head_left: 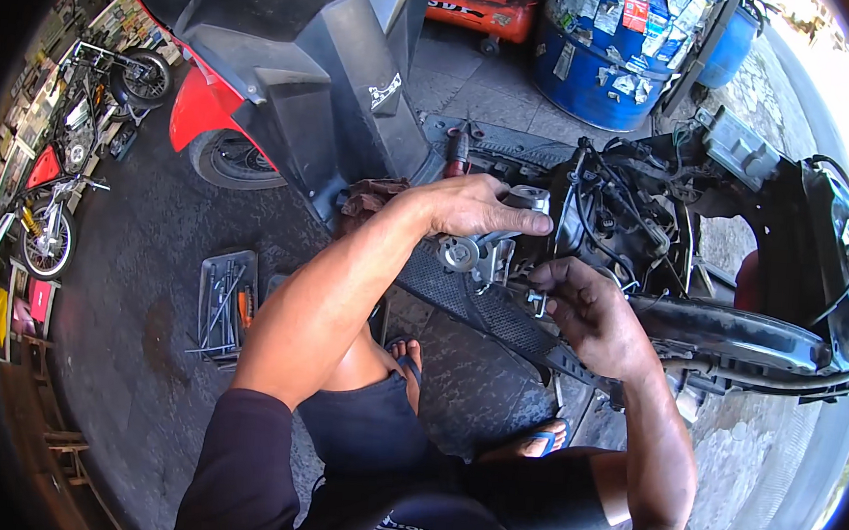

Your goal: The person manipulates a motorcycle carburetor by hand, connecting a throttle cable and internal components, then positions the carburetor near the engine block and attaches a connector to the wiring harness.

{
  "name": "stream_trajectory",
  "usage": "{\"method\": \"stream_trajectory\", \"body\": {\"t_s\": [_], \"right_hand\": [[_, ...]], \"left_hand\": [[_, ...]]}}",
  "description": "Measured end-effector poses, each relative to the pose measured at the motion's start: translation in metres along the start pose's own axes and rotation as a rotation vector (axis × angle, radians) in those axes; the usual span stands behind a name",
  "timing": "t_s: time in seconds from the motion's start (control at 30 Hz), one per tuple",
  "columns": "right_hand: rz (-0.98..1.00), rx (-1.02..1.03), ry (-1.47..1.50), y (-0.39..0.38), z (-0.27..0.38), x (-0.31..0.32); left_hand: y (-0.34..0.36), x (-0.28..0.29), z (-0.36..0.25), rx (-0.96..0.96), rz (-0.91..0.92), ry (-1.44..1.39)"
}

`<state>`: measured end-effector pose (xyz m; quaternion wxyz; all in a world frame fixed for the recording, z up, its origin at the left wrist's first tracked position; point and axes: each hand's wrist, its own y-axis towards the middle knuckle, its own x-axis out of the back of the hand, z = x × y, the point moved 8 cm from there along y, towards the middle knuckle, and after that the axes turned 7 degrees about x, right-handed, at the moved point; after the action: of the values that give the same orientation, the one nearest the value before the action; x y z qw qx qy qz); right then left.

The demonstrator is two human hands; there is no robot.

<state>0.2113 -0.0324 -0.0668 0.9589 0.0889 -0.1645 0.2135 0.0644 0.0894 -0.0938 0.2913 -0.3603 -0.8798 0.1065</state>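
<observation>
In the head view, the left hand (478,202) grasps a silver metal part (492,253) from above, thumb across its top, over the black footboard (481,306) and just left of the dark cables (608,201). The right hand (595,319) curls its fingers close to a small metal fitting (537,300); whether they pinch it, I cannot tell. Best to brace the part firmly and work the fingertips gently, without tugging those cables.

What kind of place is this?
Probably a motorbike repair workshop: there's a partly dismantled scooter with exposed wiring, a tool tray on the floor, and a stripped-down motorbike at the left.
</observation>
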Motion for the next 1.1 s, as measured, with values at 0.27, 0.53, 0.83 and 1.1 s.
{"method": "stream_trajectory", "body": {"t_s": [0.27,0.53,0.83,1.1], "right_hand": [[-0.035,0.009,-0.007,0.0,-0.007,0.0],[-0.086,-0.117,0.182,-0.002,-0.014,-0.004],[-0.229,0.031,0.134,0.004,-0.012,-0.004],[-0.384,-0.044,0.14,0.0,-0.017,-0.006]], "left_hand": [[0.013,-0.02,-0.005,-0.075,0.131,-0.01],[0.002,-0.023,-0.016,-0.124,0.223,-0.163],[0.013,-0.024,0.002,-0.037,0.228,-0.069],[0.011,-0.012,-0.001,-0.261,0.094,-0.127]]}}
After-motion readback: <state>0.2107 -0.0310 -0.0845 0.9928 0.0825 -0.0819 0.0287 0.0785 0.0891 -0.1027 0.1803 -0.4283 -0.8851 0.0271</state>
